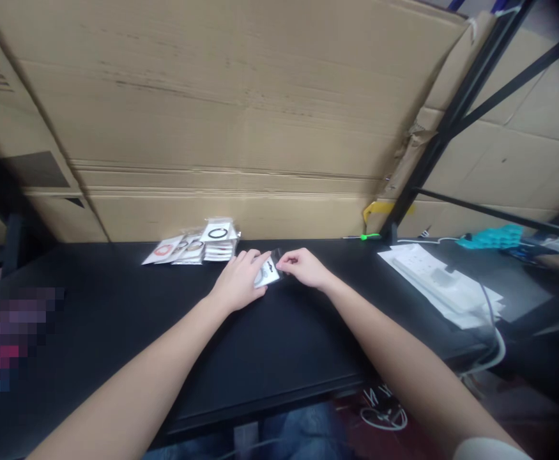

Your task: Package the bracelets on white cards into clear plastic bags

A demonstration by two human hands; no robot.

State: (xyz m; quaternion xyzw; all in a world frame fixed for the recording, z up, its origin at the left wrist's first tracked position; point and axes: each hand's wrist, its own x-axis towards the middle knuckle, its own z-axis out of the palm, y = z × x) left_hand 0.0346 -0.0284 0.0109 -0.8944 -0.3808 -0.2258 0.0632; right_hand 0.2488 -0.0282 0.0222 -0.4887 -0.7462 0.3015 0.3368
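A small white card in a clear plastic bag [268, 273] lies on the black table in front of me, with a dark cutout or print near its end. My left hand [241, 279] covers its left part, fingers over the top and thumb along the near edge. At the other end my right hand [303, 266] pinches the bag's clear flap [277, 255] between thumb and fingertips. Just beyond my left hand stands a stack of bagged white cards [219, 239], the top one showing a black ring. More bagged cards [167, 249] fan out to its left, one with an orange-red ring.
White papers [427, 281] lie on the table's right side, near a white cable [497, 351]. A green-handled tool [369, 237] rests by the cardboard wall [241, 115]. Further right is a teal object [492, 237]. Black metal posts [444, 131] frame both sides.
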